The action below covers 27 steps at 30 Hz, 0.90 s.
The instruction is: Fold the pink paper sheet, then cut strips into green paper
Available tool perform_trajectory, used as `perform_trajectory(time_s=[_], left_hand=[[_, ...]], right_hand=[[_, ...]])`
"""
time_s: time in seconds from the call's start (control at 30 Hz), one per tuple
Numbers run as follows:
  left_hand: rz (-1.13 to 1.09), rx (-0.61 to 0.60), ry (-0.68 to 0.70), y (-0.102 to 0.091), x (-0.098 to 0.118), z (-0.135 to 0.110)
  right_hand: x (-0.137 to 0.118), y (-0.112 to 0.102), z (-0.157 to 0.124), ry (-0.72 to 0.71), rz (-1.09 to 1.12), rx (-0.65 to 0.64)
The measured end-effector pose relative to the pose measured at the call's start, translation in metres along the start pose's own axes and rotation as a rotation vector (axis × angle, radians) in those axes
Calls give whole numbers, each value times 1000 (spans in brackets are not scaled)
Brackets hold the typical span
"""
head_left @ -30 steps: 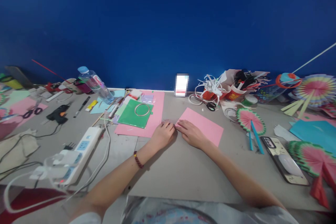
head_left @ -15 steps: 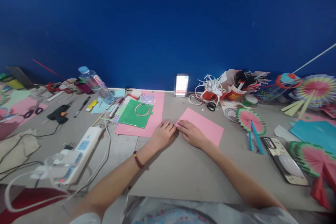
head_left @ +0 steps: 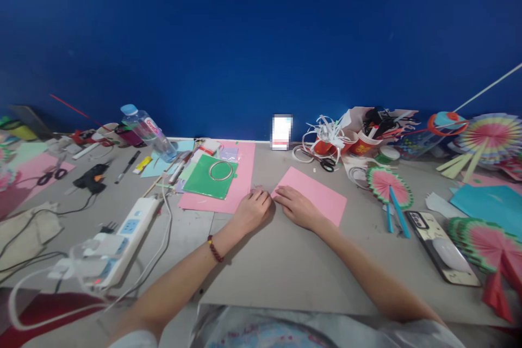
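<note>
A sheet of pink paper (head_left: 322,198) lies at an angle on the grey table in front of me. My right hand (head_left: 297,207) rests on its left part, palm down, fingers stretched out and lying flat. Just left of the sheet, my left hand (head_left: 253,211) has its fingers bent and drawn together, their tips close to the right fingertips. What they hold, if anything, is hidden beneath them. Beyond my left hand, a green packet (head_left: 212,179) with a metal ring (head_left: 221,163) on it lies on a larger pink sheet (head_left: 244,174).
To the left are a power strip (head_left: 130,234) with cables, a glue gun (head_left: 93,178) and a tilted water bottle (head_left: 153,133). Scissors (head_left: 327,165) and filled paper cups (head_left: 365,144) stand at the back. A watermelon-patterned paper fan (head_left: 389,187) and a phone (head_left: 438,247) lie right.
My left hand has shifted very slightly left. My right hand stays flat on the pink paper.
</note>
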<state>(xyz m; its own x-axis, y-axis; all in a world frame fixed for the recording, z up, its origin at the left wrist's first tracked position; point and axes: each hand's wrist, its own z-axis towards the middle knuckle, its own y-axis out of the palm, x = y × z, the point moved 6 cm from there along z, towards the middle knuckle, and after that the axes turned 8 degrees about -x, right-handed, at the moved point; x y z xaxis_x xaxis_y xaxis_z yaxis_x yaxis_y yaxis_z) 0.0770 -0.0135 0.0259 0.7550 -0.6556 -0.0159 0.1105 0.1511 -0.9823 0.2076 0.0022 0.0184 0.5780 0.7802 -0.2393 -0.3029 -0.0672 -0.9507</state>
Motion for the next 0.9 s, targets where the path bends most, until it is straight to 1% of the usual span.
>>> perform_trajectory(time_s=[0.17, 0.4, 0.6, 0.73, 0.9], left_hand=[[-29, 23, -9, 1, -2, 0], [-20, 5, -6, 1, -2, 1], [-1, 2, -6, 2, -2, 1], [8, -1, -2, 3, -1, 0], [-5, -15, -5, 4, -1, 1]], right_hand=[[0, 1, 0, -5, -24, 2], [-1, 3, -1, -5, -75, -28], [-4, -3, -5, -11, -100, -48], [-8, -6, -10, -7, -156, -74], [-13, -9, -16, -14, -226, -53]])
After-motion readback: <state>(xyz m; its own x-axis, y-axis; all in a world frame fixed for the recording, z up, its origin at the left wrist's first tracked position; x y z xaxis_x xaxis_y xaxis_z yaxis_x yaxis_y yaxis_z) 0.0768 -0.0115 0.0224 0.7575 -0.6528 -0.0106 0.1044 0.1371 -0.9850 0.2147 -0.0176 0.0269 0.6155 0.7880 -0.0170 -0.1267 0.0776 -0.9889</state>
